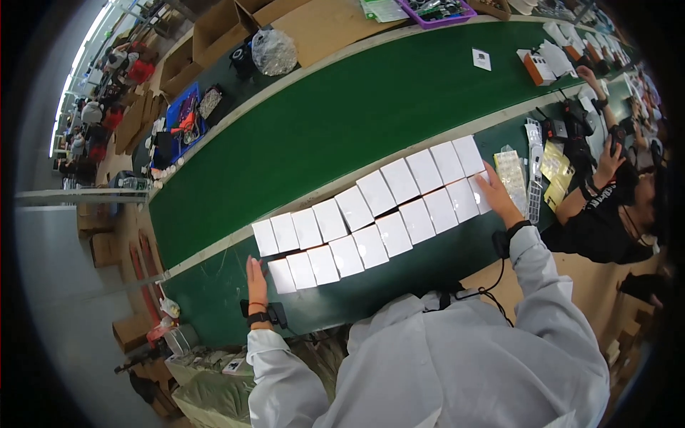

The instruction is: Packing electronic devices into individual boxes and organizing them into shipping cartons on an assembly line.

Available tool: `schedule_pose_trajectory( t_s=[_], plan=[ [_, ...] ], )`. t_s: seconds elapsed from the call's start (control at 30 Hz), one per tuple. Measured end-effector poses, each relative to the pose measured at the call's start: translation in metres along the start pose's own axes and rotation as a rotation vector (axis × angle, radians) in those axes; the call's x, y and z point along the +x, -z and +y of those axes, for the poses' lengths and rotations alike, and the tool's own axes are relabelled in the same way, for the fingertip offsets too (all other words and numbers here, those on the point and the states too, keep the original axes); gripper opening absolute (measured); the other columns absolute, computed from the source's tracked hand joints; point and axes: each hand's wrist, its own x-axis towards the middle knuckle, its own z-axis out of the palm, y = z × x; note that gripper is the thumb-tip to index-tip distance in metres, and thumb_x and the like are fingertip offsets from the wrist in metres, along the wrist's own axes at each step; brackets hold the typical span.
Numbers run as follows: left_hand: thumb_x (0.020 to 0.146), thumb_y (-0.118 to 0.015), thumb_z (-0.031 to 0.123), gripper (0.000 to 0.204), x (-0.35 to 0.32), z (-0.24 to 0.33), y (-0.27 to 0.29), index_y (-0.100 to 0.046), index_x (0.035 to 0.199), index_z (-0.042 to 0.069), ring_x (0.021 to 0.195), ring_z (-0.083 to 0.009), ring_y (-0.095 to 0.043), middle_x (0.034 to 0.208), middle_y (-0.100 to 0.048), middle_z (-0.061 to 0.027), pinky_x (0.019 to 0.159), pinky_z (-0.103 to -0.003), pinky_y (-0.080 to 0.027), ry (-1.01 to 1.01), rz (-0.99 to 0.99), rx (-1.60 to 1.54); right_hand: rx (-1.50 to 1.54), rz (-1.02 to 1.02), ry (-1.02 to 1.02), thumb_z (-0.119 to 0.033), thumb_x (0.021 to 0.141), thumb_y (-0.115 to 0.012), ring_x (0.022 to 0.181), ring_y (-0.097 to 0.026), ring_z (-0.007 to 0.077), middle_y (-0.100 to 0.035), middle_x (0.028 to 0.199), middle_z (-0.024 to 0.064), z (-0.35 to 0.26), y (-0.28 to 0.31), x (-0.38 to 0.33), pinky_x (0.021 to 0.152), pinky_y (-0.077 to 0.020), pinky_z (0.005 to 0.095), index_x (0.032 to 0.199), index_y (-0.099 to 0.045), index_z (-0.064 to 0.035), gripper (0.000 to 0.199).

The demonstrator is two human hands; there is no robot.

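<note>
Two slanting rows of white boxes stand side by side on the green work surface, the far row (328, 220) behind the near row (372, 246). Several boxes make up each row, pressed close, with a dark gap between the rows. My left hand (256, 281) is upright by the left end, fingers stretched out, near the end box (281, 276). At the other end my right hand (499, 194) lies against the last box of the near row, its fingers extended and partly covering that box. Neither hand is wrapped round anything.
A green conveyor belt (307, 135) runs behind the boxes, with a white card (481, 59) on it. Label sheets (511, 177) lie to the right, near a co-worker (606, 207). Beyond the belt are a blue tray (176, 146), a plastic bag (274, 52) and a purple tray (437, 20).
</note>
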Motion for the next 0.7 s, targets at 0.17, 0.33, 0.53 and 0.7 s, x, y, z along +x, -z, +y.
schedule_pose_trajectory(
  t_s=[0.17, 0.33, 0.53, 0.7],
  plan=[
    [0.11, -0.043, 0.045, 0.061, -0.005, 0.032, -0.051, -0.034, 0.153, 0.003, 0.133, -0.0242, -0.045, 0.147, -0.046, -0.0176, 0.11, -0.033, -0.037, -0.08, -0.16, -0.075, 0.019, -0.007, 0.063, -0.023, 0.105, -0.06, 0.139, -0.047, 0.0228, -0.049, 0.152, 0.0152, 0.005, 0.016, 0.0, 0.116, -0.035, 0.0329, 0.16, -0.032, -0.0067, 0.064],
    [0.108, -0.051, 0.034, 0.043, -0.009, 0.017, -0.06, -0.049, 0.137, 0.001, 0.113, -0.0182, -0.05, 0.123, -0.057, -0.0103, 0.101, -0.031, -0.041, -0.14, -0.067, 0.048, 0.026, 0.035, 0.004, -0.024, 0.105, -0.061, 0.133, -0.052, 0.0211, -0.053, 0.148, 0.0148, 0.003, 0.006, -0.001, 0.112, -0.0395, 0.0324, 0.16, -0.032, -0.0073, 0.064],
    [0.107, -0.056, 0.029, 0.036, -0.011, 0.01, -0.065, -0.05, 0.128, 0.0, 0.105, -0.0175, -0.048, 0.113, -0.054, -0.0081, 0.096, -0.032, -0.042, -0.174, -0.045, 0.001, 0.04, 0.07, 0.052, -0.025, 0.104, -0.063, 0.122, -0.059, 0.0168, -0.061, 0.138, 0.0137, 0.003, 0.004, -0.003, 0.104, -0.047, 0.0309, 0.157, -0.039, -0.008, 0.06],
    [0.107, -0.053, 0.03, 0.035, 0.001, 0.025, -0.073, -0.049, 0.124, 0.0, 0.103, -0.0191, -0.052, 0.112, -0.058, -0.0113, 0.095, -0.034, -0.044, -0.161, -0.045, 0.049, -0.175, 0.173, 0.044, -0.033, 0.101, -0.065, 0.105, -0.07, 0.025, -0.071, 0.118, 0.0209, -0.01, 0.003, -0.01, 0.093, -0.0524, 0.0349, 0.154, -0.044, -0.0098, 0.061]
  ],
)
